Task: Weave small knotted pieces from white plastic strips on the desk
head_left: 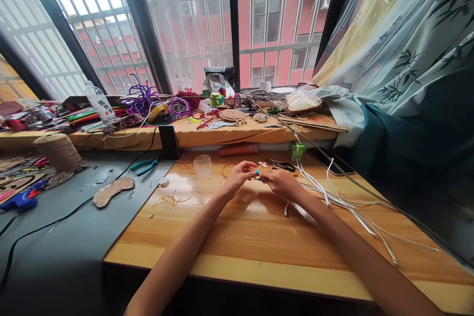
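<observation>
My left hand (239,177) and my right hand (283,183) meet above the wooden table, fingertips pinched close together. Between them is a small white-and-pink piece (262,164), too small to make out fully; both hands seem to grip it. Bright blue spots show at the fingertips. A short white strip (287,208) hangs or lies just below my right hand. Black-handled scissors (283,165) lie right behind the hands, partly hidden. To the right, a bundle of white cords (344,202) spreads over the table, near a small green box (296,150).
A clear round container (203,165), a white cap (163,182) and yellowish thread scraps (170,200) lie to the left. Teal pliers (145,166) and a twine spool (58,152) rest on the grey surface. A long grey cable (333,170) crosses at right. The cluttered ledge (222,134) runs behind.
</observation>
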Demonstrator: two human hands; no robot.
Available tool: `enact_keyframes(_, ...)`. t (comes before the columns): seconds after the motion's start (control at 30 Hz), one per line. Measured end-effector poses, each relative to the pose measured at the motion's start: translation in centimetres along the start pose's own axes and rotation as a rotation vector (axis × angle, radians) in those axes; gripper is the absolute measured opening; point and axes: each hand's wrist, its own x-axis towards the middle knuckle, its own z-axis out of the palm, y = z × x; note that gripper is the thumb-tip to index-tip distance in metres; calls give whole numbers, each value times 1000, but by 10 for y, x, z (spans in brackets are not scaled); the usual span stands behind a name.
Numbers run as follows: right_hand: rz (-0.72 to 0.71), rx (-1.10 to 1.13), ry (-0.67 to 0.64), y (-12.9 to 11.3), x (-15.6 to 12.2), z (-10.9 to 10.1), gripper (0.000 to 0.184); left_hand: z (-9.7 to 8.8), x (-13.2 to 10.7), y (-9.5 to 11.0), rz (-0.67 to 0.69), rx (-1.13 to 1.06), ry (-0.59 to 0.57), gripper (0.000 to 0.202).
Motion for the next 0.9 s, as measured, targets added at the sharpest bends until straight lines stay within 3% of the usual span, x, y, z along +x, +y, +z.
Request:
enact_keyframes(0.2, 34, -158, 71, -2, 0, -2, 23, 0, -3, 5, 32, 36, 45, 24)
enact_keyframes(0.47, -21, -322, 238, 9, -2, 2, 17, 0, 1, -9, 37, 226, 52, 27)
enact_keyframes(0.7, -147, -396, 333, 11, -2, -3, 19, -2, -1, 0, -154, 150, -1, 59)
enact_keyframes(0.9, -220, -452, 389, 10, -1, -8, 20, 4, -6, 3, -250, 160, -93, 50)
